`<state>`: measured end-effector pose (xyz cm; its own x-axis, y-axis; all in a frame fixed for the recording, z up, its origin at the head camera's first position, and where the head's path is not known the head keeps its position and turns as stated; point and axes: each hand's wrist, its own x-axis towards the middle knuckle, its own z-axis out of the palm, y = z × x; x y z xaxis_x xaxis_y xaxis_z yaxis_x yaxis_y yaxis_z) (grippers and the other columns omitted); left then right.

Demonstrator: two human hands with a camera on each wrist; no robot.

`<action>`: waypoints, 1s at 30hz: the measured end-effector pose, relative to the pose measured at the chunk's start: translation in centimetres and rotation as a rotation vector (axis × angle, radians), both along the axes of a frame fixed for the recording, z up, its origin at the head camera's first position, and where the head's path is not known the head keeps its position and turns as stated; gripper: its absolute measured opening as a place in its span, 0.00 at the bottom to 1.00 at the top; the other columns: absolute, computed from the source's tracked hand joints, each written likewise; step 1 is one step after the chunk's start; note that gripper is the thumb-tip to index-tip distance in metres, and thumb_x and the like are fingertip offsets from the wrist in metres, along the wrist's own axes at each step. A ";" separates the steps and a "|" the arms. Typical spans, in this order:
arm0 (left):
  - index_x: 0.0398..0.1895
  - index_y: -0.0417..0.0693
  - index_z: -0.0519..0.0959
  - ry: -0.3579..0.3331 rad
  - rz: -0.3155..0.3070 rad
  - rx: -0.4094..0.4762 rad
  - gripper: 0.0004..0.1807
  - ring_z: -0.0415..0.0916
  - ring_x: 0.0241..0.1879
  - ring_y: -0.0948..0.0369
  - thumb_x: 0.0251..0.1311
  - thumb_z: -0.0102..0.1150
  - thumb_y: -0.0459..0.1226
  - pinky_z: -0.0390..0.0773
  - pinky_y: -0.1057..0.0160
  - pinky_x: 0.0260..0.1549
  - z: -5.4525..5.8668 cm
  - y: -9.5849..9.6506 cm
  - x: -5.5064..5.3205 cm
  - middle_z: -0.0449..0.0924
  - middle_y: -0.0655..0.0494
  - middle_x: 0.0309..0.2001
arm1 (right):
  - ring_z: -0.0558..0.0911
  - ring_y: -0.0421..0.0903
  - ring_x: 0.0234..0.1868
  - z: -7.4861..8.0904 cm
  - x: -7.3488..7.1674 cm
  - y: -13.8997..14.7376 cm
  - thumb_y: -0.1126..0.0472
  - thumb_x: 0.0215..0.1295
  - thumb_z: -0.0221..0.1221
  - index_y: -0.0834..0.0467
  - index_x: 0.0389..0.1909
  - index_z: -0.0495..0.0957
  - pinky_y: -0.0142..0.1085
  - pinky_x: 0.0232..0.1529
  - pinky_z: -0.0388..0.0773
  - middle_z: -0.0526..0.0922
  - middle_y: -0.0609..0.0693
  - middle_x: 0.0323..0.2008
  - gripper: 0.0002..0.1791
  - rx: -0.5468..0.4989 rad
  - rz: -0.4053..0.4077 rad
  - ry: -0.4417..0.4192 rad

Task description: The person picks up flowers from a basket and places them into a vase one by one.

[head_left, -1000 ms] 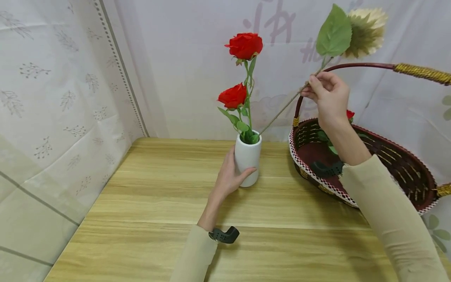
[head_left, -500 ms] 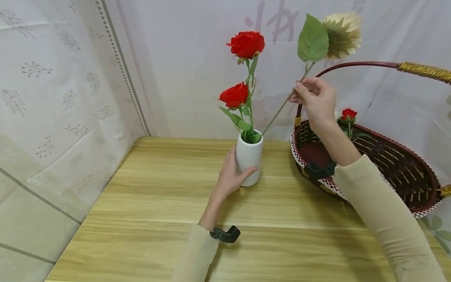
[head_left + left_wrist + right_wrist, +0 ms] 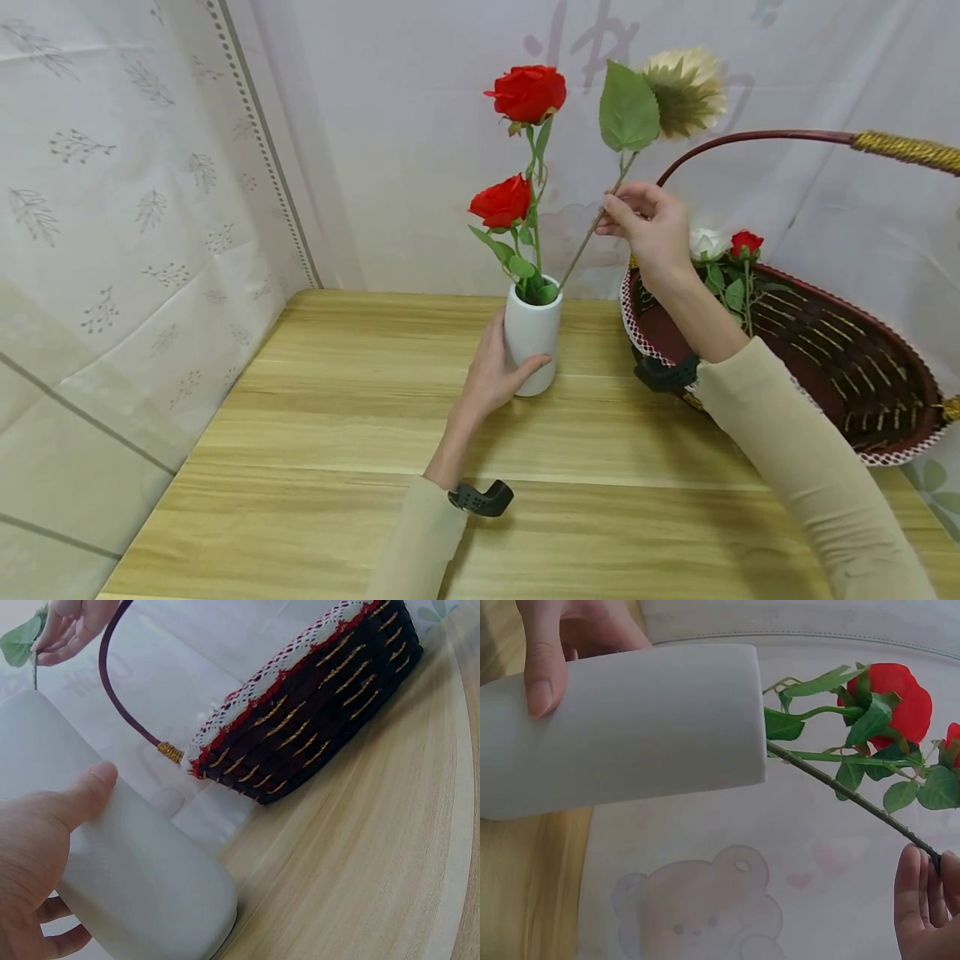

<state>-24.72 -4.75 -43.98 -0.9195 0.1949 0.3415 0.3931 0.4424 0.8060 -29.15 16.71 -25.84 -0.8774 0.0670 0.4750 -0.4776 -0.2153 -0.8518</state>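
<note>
My left hand [image 3: 491, 371] grips the white vase [image 3: 532, 337] low on its side, thumb across the front, as the left wrist view also shows. Two red roses [image 3: 527, 93] stand in the vase, one higher than the other. With thumb and fingertips, my right hand [image 3: 651, 229] pinches the stem of a cream flower [image 3: 684, 90] with one big green leaf [image 3: 628, 107]. The flower leans to the right, its bloom turned away. In the right wrist view its brown stem [image 3: 855, 799] runs into the vase mouth beside the green rose stems.
To the right stands a dark woven basket [image 3: 847, 367] with white lace trim and a tall handle [image 3: 780, 135]. A white rose [image 3: 707, 243] and a small red rose [image 3: 746, 242] lie in it. The wooden table [image 3: 315, 417] meets patterned curtains at the left and back.
My right hand has moved left and slightly down, bringing the cream flower more upright and nearer the red roses. The left hand stays on the vase. The basket's roses have come into view.
</note>
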 end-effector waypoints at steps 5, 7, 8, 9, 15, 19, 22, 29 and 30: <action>0.80 0.50 0.49 -0.006 0.000 -0.001 0.54 0.66 0.64 0.52 0.59 0.71 0.53 0.71 0.47 0.61 0.0 0.0 0.0 0.62 0.46 0.70 | 0.84 0.45 0.26 -0.5 0.1 -0.3 0.71 0.67 0.62 0.68 0.40 0.77 0.33 0.37 0.84 0.82 0.54 0.31 0.04 0.022 -0.004 -0.041; 0.80 0.50 0.48 -0.007 -0.001 -0.004 0.54 0.66 0.64 0.52 0.59 0.71 0.53 0.70 0.47 0.61 0.0 0.0 0.1 0.62 0.46 0.70 | 0.84 0.45 0.26 -0.5 0.2 -0.4 0.71 0.67 0.62 0.67 0.40 0.77 0.33 0.37 0.84 0.82 0.54 0.31 0.04 0.016 -0.008 -0.053; 0.80 0.50 0.48 -0.008 0.001 -0.005 0.54 0.66 0.64 0.52 0.59 0.71 0.53 0.70 0.47 0.61 0.0 0.0 0.0 0.62 0.46 0.70 | 0.84 0.45 0.27 -0.5 0.2 -0.4 0.71 0.67 0.62 0.67 0.40 0.77 0.33 0.37 0.84 0.82 0.54 0.32 0.04 0.014 -0.007 -0.057; 0.80 0.50 0.48 -0.009 0.002 -0.004 0.54 0.66 0.64 0.52 0.59 0.71 0.53 0.70 0.47 0.61 0.0 0.0 0.1 0.62 0.46 0.70 | 0.84 0.45 0.27 -0.5 0.2 -0.5 0.71 0.67 0.62 0.67 0.40 0.77 0.33 0.37 0.84 0.82 0.54 0.32 0.04 0.011 -0.006 -0.056; 0.80 0.49 0.49 -0.007 0.008 -0.001 0.54 0.67 0.65 0.52 0.58 0.72 0.53 0.71 0.46 0.61 0.0 0.0 0.1 0.62 0.46 0.70 | 0.83 0.45 0.27 -0.9 0.0 -1.2 0.72 0.67 0.62 0.68 0.40 0.78 0.33 0.37 0.84 0.83 0.54 0.32 0.04 0.042 -0.004 -0.028; 0.80 0.49 0.49 -0.004 0.003 0.004 0.54 0.66 0.65 0.51 0.59 0.72 0.53 0.71 0.46 0.61 0.0 -0.1 0.1 0.62 0.45 0.71 | 0.83 0.45 0.28 -1.4 0.0 -1.7 0.71 0.67 0.62 0.69 0.41 0.78 0.34 0.38 0.84 0.83 0.54 0.33 0.05 0.096 -0.013 -0.042; 0.80 0.49 0.49 0.004 -0.002 0.006 0.54 0.67 0.64 0.51 0.59 0.72 0.52 0.71 0.46 0.61 0.0 -0.1 0.1 0.62 0.45 0.70 | 0.83 0.45 0.29 -1.8 0.0 -1.9 0.71 0.67 0.62 0.68 0.41 0.78 0.34 0.38 0.84 0.83 0.54 0.33 0.05 0.118 -0.017 -0.052; 0.80 0.49 0.49 0.007 -0.005 0.011 0.54 0.67 0.64 0.52 0.58 0.72 0.53 0.71 0.46 0.61 0.1 0.0 0.1 0.62 0.45 0.70 | 0.83 0.45 0.29 -2.6 -0.1 -2.3 0.70 0.67 0.63 0.68 0.40 0.79 0.34 0.37 0.84 0.84 0.55 0.35 0.04 0.147 -0.008 -0.080; 0.80 0.50 0.49 0.005 -0.006 0.012 0.54 0.66 0.64 0.52 0.58 0.72 0.53 0.71 0.47 0.61 0.1 0.0 0.1 0.61 0.45 0.70 | 0.83 0.45 0.29 -2.7 -0.1 -2.3 0.70 0.68 0.63 0.68 0.40 0.79 0.34 0.37 0.84 0.84 0.55 0.35 0.05 0.159 -0.007 -0.084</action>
<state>-24.61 -4.70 -43.84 -0.9165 0.1959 0.3488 0.4000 0.4303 0.8092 -29.28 14.40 -28.59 -0.9143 0.0035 0.4051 -0.4043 -0.0716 -0.9118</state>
